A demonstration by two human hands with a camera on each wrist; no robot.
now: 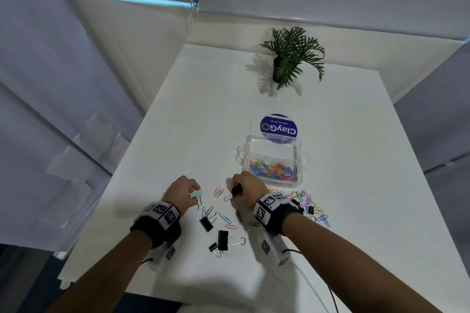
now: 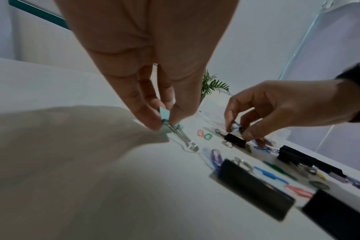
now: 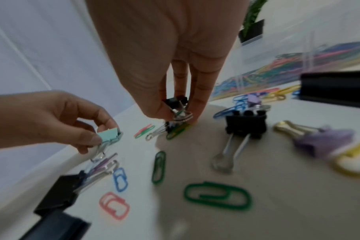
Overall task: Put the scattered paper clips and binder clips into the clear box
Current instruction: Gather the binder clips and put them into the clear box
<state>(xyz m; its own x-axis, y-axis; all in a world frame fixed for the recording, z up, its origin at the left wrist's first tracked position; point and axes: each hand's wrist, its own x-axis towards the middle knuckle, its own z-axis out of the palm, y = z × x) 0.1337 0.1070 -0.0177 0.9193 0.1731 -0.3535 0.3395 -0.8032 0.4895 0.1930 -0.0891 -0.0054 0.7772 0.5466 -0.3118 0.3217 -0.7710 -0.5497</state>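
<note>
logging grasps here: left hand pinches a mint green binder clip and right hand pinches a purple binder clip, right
Not quite. The right hand pinches a small black binder clip, not a purple one, as the right wrist view shows. The left hand does pinch the mint green binder clip.

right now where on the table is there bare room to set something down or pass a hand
Bare table lies beyond the left hand toward the far edge, left of the clear box and plant. The right side past the box is bare too. Crowded: between both hands, near the black binder clips, and right of the right hand among paper clips.
</note>
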